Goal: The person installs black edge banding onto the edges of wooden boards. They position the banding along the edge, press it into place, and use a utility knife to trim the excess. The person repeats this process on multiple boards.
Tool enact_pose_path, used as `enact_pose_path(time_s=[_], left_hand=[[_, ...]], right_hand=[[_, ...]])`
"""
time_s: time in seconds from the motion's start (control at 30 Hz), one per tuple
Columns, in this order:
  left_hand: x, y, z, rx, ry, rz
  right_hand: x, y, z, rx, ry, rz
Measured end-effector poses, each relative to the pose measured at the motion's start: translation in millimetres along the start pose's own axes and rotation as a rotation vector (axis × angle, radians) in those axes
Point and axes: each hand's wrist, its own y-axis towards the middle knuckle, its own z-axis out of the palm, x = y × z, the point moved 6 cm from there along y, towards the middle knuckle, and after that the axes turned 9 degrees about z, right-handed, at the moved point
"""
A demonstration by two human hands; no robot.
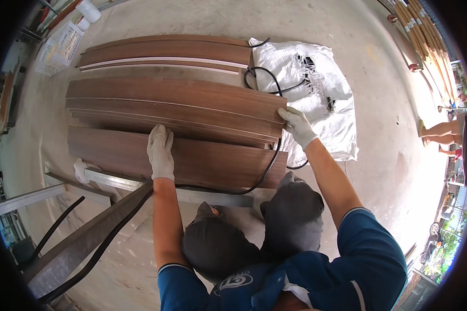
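Note:
Both my hands wear white gloves. My right hand (298,126) grips the right end of a long brown wood-grain board (176,101) in the middle stack, thumb on its top face. With fingers curled at the near edge of that stack, my left hand (161,151) holds the boards from the front; its fingertips are partly hidden. Nearer to me lies another wide brown board (213,160), below the left hand. A black hose or cable (269,168) runs past the boards' right ends and across the near board.
More brown boards (166,49) with a white strip lie farther off. A white woven sack (337,124) is spread at the right. Metal bars (114,179) and a slanting beam (88,228) stand at the near left. A white crate (59,47) sits far left; another person's legs (443,133) show far right.

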Motion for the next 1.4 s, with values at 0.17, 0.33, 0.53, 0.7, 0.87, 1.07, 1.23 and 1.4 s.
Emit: enact_pose_path(time_s=[0.17,0.33,0.53,0.7,0.87,1.07,1.23,1.4], left_hand=[[8,4,1,0.017,-0.065,-0.059],[12,14,4,-0.040,-0.175,-0.132],[-44,58,25,-0.193,-0.532,-0.135],[-91,91,32,-0.043,-0.500,0.017],[-66,51,36,-0.067,-0.540,-0.079],[-92,-39,92,-0.071,-0.496,-0.130],[-154,-156,173,0.051,-0.546,-0.191],[-230,-295,218,0.098,-0.688,-0.469]], right_hand=[[2,15,2,0.102,0.129,0.080],[45,2,26,0.097,0.347,-0.067],[149,-106,69,0.282,-0.002,-0.470],[119,-154,82,0.087,0.059,-0.481],[77,-144,20,0.130,0.187,-0.442],[48,-193,-77,0.042,0.249,-0.359],[74,-324,-160,-0.510,0.244,-0.299],[110,-570,-239,-0.693,0.175,-0.376]])
